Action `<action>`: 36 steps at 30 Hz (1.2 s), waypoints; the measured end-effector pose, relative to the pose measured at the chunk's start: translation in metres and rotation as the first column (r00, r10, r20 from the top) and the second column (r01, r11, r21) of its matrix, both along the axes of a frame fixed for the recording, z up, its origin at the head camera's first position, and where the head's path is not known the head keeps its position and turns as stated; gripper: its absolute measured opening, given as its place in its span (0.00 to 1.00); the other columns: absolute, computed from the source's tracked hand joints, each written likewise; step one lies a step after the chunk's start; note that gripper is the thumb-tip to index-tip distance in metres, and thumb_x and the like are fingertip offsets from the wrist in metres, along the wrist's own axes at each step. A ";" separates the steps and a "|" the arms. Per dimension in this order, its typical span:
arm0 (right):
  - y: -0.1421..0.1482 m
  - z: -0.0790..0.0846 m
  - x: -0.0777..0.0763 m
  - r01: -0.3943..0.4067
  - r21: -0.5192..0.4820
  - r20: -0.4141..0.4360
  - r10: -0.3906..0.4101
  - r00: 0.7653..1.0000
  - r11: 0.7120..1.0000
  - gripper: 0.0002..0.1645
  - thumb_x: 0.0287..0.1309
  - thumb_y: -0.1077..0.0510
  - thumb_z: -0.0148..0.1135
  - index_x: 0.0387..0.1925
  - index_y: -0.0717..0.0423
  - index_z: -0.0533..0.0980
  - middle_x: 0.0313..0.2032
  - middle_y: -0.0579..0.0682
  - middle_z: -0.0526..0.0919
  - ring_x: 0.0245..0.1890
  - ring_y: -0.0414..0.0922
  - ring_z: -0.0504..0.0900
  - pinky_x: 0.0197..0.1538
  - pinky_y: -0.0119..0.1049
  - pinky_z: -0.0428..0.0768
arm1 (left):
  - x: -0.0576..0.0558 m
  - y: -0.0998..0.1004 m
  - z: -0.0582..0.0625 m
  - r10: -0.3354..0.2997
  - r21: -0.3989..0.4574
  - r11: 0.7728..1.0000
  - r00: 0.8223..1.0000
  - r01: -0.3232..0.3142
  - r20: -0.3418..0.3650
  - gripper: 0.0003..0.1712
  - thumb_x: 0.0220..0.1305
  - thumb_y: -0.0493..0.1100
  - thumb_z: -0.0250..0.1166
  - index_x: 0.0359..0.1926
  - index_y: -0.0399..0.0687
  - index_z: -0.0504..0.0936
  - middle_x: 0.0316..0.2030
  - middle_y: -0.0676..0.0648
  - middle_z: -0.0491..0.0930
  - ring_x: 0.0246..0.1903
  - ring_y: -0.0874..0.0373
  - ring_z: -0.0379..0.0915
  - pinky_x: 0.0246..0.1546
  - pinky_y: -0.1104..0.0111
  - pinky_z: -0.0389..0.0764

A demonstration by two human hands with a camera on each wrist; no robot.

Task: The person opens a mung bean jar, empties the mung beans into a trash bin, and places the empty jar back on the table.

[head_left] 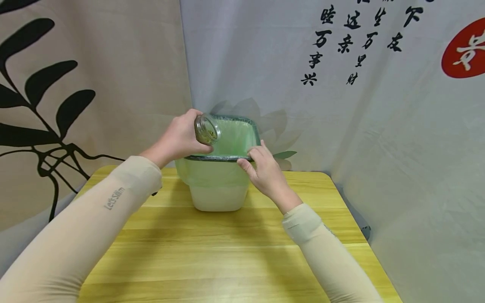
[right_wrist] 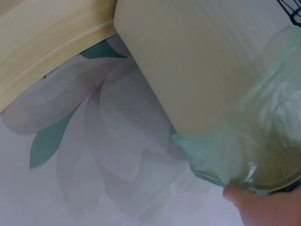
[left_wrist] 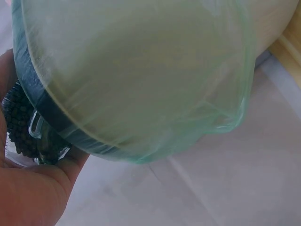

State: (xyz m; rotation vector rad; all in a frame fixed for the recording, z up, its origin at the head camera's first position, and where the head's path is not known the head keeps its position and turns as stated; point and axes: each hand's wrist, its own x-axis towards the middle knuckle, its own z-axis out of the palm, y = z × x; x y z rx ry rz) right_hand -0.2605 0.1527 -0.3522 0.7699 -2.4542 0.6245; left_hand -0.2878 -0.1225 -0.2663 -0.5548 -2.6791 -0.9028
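Left hand (head_left: pixel 181 135) grips a tilted glass jar (head_left: pixel 206 129), mouth rightward, above the left side of a trash bin (head_left: pixel 219 198). Right hand (head_left: pixel 266 171), apart, pinches green bag liner (head_left: pixel 236 136) at near-right rim. Bin stands far on wooden table (head_left: pixel 227 256).

Left sleeve (head_left: pixel 81 237): grey print (head_left: pixel 114 198) reads "Let's slim". Cloth (head_left: pixel 273 63): black Chinese columns (head_left: pixel 321 38), some tops cut by frame edge. From left: 睦万事兴, 远亲, 生万里财; rightmost ends in 友, character above it unclear. Red oval (head_left: pixel 456 42) on cloth, cropped at right edge: one white character (head_left: pixel 470 51), looks like 贵.
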 end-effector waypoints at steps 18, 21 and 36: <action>-0.003 -0.002 -0.023 -0.154 -0.081 -0.248 0.129 0.960 0.985 0.38 0.85 0.45 0.40 0.12 0.52 0.63 0.15 0.46 0.64 0.28 0.49 0.72 0.84 0.56 0.61 | -0.001 0.006 -0.002 -0.014 -0.004 1.000 1.000 0.014 -0.004 0.54 0.46 0.44 0.84 0.71 0.32 0.67 0.60 0.31 0.80 0.58 0.36 0.79 0.64 0.44 0.81; -0.005 -0.002 -0.027 -0.185 -0.120 -0.275 0.146 0.950 0.975 0.34 0.79 0.55 0.46 0.11 0.53 0.60 0.13 0.46 0.61 0.26 0.50 0.70 0.81 0.59 0.67 | -0.002 0.006 -0.002 -0.014 -0.011 1.000 1.000 0.014 -0.003 0.53 0.46 0.43 0.84 0.70 0.33 0.67 0.59 0.31 0.80 0.57 0.35 0.79 0.62 0.44 0.82; -0.008 -0.003 -0.040 -0.225 -0.127 -0.397 0.159 0.904 0.966 0.32 0.74 0.60 0.48 0.09 0.55 0.61 0.10 0.48 0.57 0.21 0.53 0.69 0.57 0.54 0.84 | -0.008 0.004 0.002 -0.036 -0.061 0.998 0.999 0.035 -0.019 0.50 0.44 0.41 0.84 0.66 0.30 0.69 0.57 0.31 0.80 0.56 0.35 0.79 0.63 0.45 0.82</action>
